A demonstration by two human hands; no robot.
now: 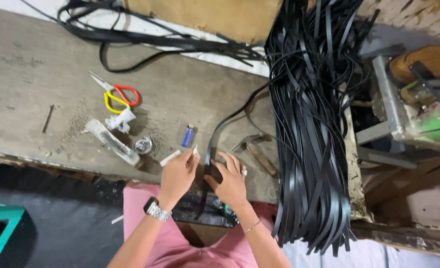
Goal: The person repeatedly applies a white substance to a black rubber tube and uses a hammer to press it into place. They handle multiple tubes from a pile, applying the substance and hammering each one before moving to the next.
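A single long black strap (pixel 219 133) lies across the grey workbench (pixel 36 74) and runs down over its front edge. My right hand (pixel 228 182) presses flat on the bench beside this strap, fingers spread, touching it. My left hand (pixel 178 173) holds a small white marking stick (pixel 195 150), its tip close to the strap. A wristwatch sits on my left wrist and a thin bracelet on my right.
A thick bundle of black straps (pixel 311 124) hangs over the bench at the right. Scissors (pixel 118 94) with red and yellow handles, a blue lighter (pixel 187 135), a hammer (pixel 256 150), a small round tin (pixel 142 145) and a white tube (pixel 112 141) lie nearby. A machine (pixel 413 94) stands at far right.
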